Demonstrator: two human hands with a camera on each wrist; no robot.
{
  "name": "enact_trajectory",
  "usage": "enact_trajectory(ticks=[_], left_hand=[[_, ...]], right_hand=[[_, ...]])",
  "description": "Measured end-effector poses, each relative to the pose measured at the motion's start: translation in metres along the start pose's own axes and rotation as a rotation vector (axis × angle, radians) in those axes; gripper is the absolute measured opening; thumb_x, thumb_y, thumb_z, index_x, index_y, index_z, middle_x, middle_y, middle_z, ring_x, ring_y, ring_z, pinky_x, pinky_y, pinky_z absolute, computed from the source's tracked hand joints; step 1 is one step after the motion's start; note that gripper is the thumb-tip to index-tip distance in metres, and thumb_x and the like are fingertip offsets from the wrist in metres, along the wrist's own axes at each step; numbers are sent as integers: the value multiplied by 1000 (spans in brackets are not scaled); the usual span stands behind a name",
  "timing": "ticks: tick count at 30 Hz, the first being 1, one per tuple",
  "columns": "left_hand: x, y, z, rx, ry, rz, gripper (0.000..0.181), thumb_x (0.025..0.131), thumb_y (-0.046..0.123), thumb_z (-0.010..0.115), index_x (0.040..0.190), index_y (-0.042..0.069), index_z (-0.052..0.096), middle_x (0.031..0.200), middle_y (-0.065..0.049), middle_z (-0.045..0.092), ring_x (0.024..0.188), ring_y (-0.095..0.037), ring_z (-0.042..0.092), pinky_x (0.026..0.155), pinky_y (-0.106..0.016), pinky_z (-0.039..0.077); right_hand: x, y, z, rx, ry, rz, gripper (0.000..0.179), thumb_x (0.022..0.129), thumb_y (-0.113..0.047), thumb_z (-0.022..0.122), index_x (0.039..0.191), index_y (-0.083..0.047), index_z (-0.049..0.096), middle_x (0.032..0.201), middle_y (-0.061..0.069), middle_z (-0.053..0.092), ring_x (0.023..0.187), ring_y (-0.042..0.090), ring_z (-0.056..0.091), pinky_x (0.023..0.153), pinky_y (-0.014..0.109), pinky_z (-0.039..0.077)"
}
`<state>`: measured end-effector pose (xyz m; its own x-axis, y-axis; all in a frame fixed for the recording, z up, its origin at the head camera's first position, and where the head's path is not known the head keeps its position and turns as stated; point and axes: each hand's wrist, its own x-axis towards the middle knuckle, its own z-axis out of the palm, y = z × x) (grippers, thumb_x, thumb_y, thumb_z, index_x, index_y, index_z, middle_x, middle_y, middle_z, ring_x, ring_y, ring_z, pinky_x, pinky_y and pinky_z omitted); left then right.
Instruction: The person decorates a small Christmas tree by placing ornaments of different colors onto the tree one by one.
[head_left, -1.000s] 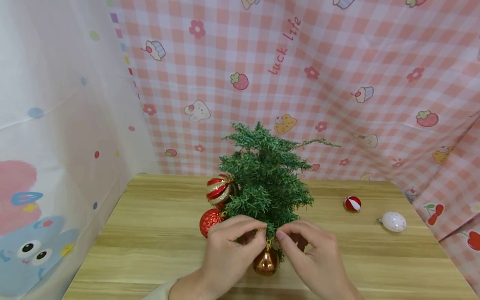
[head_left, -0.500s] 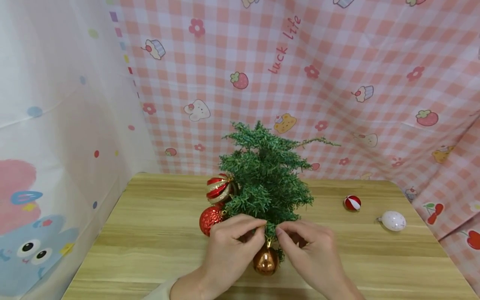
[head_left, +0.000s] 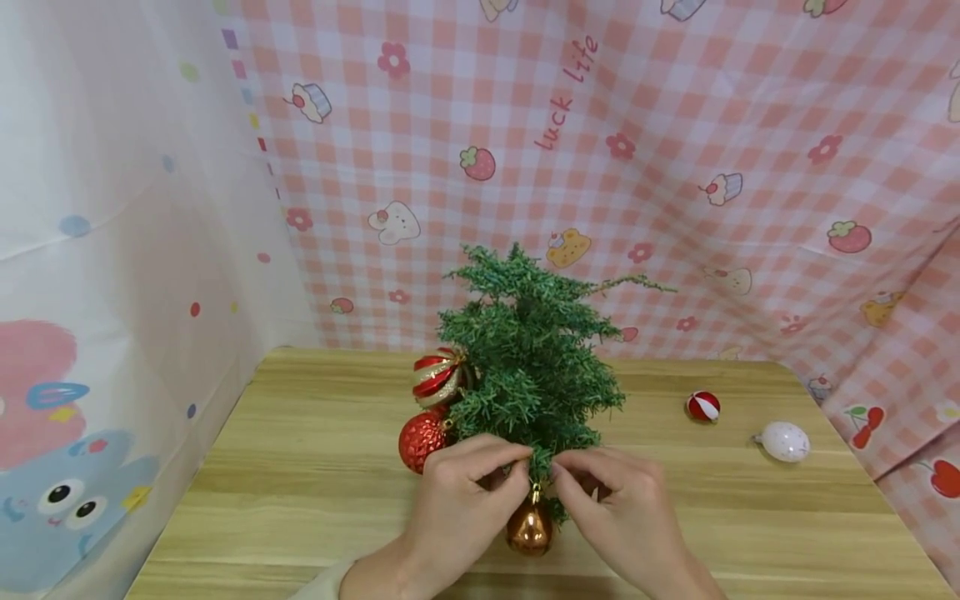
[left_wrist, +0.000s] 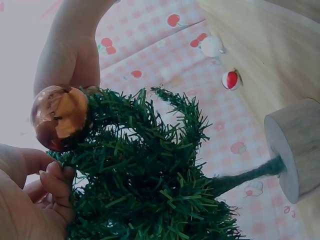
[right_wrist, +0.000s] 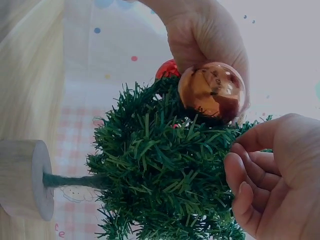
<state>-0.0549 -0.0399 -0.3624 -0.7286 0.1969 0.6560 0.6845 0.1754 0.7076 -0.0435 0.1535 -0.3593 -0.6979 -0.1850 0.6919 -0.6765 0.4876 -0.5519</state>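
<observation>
A small green artificial Christmas tree (head_left: 528, 350) stands on the table. At its near side a shiny copper bauble (head_left: 529, 530) hangs by a gold cap below a branch tip. My left hand (head_left: 468, 500) is left of that tip, thumb and forefinger pinched together on the bauble's thin gold cord. Opposite it, my right hand (head_left: 626, 504) pinches at the cord from the right; the cord itself is mostly hidden by fingers and needles. Both wrist views show the bauble between the hands, beside the needles. A red bauble (head_left: 422, 442) and a red-and-gold striped bauble (head_left: 438, 379) hang on the tree's left.
On the right of the wooden table (head_left: 300, 467) lie a red-and-white ball (head_left: 703, 407) and a white speckled bauble (head_left: 784, 442). The tree's round wooden base (left_wrist: 295, 150) shows in the left wrist view. Patterned cloth (head_left: 420, 167) hangs behind the table.
The copper bauble sits slightly lower, with its gold cap now plainly visible. Both hands have stayed nearly in place, fingertips still pinched at either side of the branch tip.
</observation>
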Motion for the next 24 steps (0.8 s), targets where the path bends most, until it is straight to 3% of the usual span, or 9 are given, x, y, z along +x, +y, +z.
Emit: enact_trajectory(ticks=[10, 12, 18, 24], left_hand=[[0, 1, 0, -9, -2, 1, 26, 87, -14, 70, 102, 2, 83, 94, -1, 77, 76, -4, 67, 59, -19, 57], [0, 1, 0, -6, 3, 28, 26, 87, -14, 69, 102, 2, 82, 94, -2, 77, 76, -5, 68, 59, -19, 57], [4, 1, -2, 57, 60, 220, 26, 84, -17, 69, 101, -1, 81, 92, -7, 77, 75, -9, 69, 62, -14, 55], [12, 3, -6, 101, 123, 379, 25, 81, -18, 67, 98, -4, 79, 90, -11, 75, 74, -15, 71, 65, -13, 56]], right_hand=[[-4, 3, -2, 50, -10, -34, 31, 84, 13, 76, 95, -16, 79, 79, -10, 71, 58, -1, 54, 50, 14, 45], [-4, 2, -5, 56, -15, -28, 32, 85, 13, 76, 97, -16, 79, 79, -11, 70, 59, -1, 54, 51, 13, 44], [-4, -1, -13, 73, -13, -38, 31, 85, 14, 76, 98, -14, 79, 78, -9, 69, 59, 0, 52, 53, 13, 45], [-4, 2, -21, 82, 23, -98, 28, 83, 15, 75, 98, -8, 78, 80, -2, 72, 62, -3, 53, 55, 12, 45]])
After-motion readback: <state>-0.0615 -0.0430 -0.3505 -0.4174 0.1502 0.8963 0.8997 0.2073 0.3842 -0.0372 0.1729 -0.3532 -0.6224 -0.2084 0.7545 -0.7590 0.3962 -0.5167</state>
